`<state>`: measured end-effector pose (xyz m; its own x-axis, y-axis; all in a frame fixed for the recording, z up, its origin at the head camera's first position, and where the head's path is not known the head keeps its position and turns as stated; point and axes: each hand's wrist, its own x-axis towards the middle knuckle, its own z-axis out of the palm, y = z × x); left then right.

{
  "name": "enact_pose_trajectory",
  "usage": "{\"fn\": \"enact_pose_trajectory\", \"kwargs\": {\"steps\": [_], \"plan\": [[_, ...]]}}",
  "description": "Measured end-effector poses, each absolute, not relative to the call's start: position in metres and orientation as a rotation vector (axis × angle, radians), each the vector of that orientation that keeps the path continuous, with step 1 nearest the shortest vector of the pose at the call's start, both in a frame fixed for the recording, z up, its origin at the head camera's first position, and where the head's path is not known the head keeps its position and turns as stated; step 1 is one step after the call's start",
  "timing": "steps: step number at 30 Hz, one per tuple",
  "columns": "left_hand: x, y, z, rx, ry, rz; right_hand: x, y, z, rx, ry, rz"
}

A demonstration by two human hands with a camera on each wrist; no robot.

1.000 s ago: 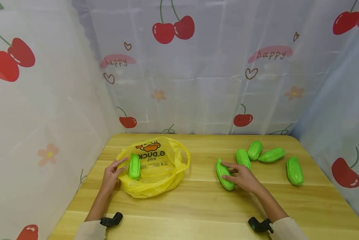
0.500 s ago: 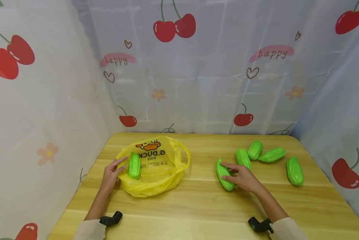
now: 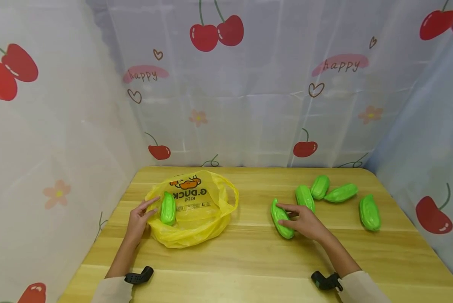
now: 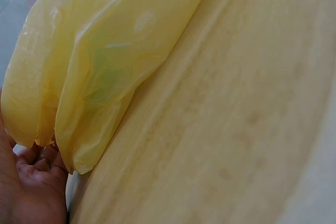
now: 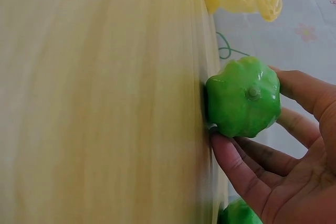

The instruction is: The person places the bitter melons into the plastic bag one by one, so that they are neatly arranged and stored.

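Note:
On the right, a bright green, ridged bitter melon (image 3: 281, 219), shiny like a plastic one, lies on the wooden table. My right hand (image 3: 305, 221) grips it from its right side, thumb and fingers on either side; the right wrist view shows the melon's blunt end (image 5: 244, 98) right at the table surface. At the left, my left hand (image 3: 138, 219) holds the left rim of a yellow plastic bag (image 3: 211, 233) printed with a duck. The bag's mouth gapes, and another bitter melon (image 3: 168, 209) lies inside, showing faintly green through the plastic in the left wrist view.
Several more green bitter melons lie at the right: one (image 3: 305, 198) just behind my right hand, one (image 3: 320, 187) and another (image 3: 341, 193) farther back, one (image 3: 370, 212) near the right edge. Cherry-print curtains (image 3: 249, 126) hang around the wooden table (image 3: 226, 273).

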<state>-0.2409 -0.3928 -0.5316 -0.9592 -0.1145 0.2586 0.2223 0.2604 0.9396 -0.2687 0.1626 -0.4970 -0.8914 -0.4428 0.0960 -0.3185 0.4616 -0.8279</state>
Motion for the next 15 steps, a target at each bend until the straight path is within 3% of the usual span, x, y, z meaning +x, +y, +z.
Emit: {"fn": "enact_pose_trajectory", "kwargs": {"steps": [8, 15], "plan": [[-0.234, -0.386, -0.518, -0.107, -2.265, -1.784, -0.268, 0.162, -0.498, -0.658, 2.562, -1.431], [-0.241, -0.394, -0.534, -0.121, -2.267, -1.739, -0.266, 0.162, -0.495, -0.650, 2.566, -1.429]]}}
